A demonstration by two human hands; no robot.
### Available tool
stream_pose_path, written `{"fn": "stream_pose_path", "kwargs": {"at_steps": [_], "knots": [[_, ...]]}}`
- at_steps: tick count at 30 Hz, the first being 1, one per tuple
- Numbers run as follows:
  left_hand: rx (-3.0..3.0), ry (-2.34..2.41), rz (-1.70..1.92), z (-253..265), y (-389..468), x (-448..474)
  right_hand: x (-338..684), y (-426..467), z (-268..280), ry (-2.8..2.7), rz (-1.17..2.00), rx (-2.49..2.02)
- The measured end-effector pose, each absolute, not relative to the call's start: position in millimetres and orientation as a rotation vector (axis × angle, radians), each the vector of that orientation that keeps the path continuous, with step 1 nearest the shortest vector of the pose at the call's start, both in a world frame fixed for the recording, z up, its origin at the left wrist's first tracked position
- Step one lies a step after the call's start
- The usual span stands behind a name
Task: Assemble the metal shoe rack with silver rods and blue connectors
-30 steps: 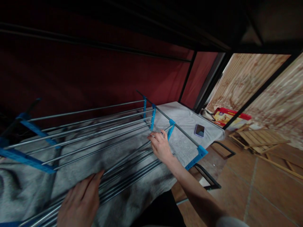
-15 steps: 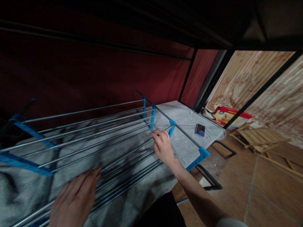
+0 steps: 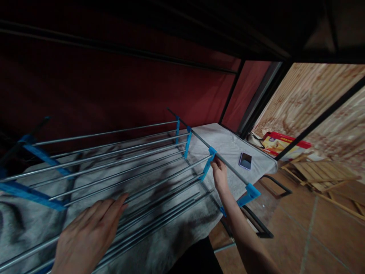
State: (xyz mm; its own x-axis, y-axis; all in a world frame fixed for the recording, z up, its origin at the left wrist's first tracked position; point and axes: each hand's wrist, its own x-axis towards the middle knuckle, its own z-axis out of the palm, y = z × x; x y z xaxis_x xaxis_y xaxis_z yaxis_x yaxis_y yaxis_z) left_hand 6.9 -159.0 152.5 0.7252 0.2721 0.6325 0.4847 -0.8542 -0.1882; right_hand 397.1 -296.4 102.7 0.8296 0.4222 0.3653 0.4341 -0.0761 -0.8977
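A rack of metal rods [image 3: 114,167] with blue plastic end brackets lies on a grey cloth. My left hand [image 3: 88,232] is closed round one of the rods at the lower left, its thumb side along the rod. That rod runs to the top of a blue bracket [image 3: 207,167] on the right. At this bracket, just below the dark side bar [image 3: 230,167], my right hand [image 3: 220,175] has its fingers curled against the blue plastic. Its fingertips are partly hidden. Several loose-ended rods [image 3: 182,203] lie lower, with ends short of the nearest bracket.
A phone [image 3: 245,161] lies on the grey cloth [image 3: 222,137] to the right. Black frame posts [image 3: 232,91] and a dark surface overhead enclose the spot. On the tiled floor are a folded wooden piece [image 3: 325,173] and a red and yellow box [image 3: 285,142].
My right hand has moved right, from the rod to the blue bracket at its end. The rod now meets the bracket's top. My left hand stays on the rod.
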Motion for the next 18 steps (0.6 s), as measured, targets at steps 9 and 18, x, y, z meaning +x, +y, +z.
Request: {"fn": "stream_pose_path", "kwargs": {"at_steps": [9,18], "knots": [[-2.668,-0.681,-0.751,148,-142,1,391,-297,101,-0.618,-0.012,-1.589],[-2.734,-0.706,-0.681,154,-138,6,385,-295,100,-0.576,-0.102,-1.626]]}}
